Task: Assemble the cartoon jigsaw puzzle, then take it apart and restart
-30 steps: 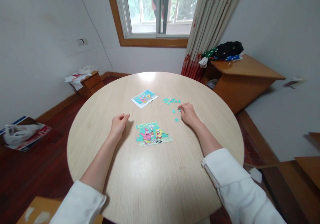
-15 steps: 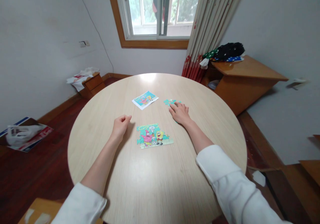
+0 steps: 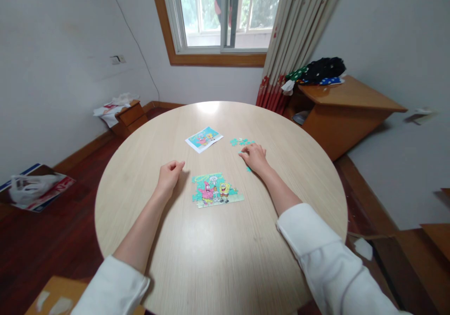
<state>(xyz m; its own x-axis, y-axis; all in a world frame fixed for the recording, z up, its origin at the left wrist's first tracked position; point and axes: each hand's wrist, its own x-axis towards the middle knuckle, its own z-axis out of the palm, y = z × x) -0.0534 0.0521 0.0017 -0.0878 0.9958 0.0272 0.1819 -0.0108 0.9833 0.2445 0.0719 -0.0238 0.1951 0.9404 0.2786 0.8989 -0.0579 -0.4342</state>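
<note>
A partly built cartoon jigsaw [image 3: 215, 190] lies in the middle of the round wooden table [image 3: 218, 254]. My left hand [image 3: 169, 174] rests on the table just left of it, fingers curled into a loose fist with nothing seen in them. My right hand [image 3: 253, 156] lies to the jigsaw's upper right, fingers bent and pressed down on a loose teal piece. More loose teal pieces [image 3: 240, 141] lie just beyond that hand. A reference picture card [image 3: 203, 139] lies farther back.
A wooden cabinet [image 3: 342, 113] with dark clothes on top stands at the right, beside a curtain [image 3: 291, 38] and window. A small wooden box [image 3: 128, 116] with papers sits on the floor at left, and a plastic bag [image 3: 26, 186] lies nearer.
My right hand moved left from the scattered pieces, spread flat for a moment, then curled its fingers over a teal piece. My left hand stayed put.
</note>
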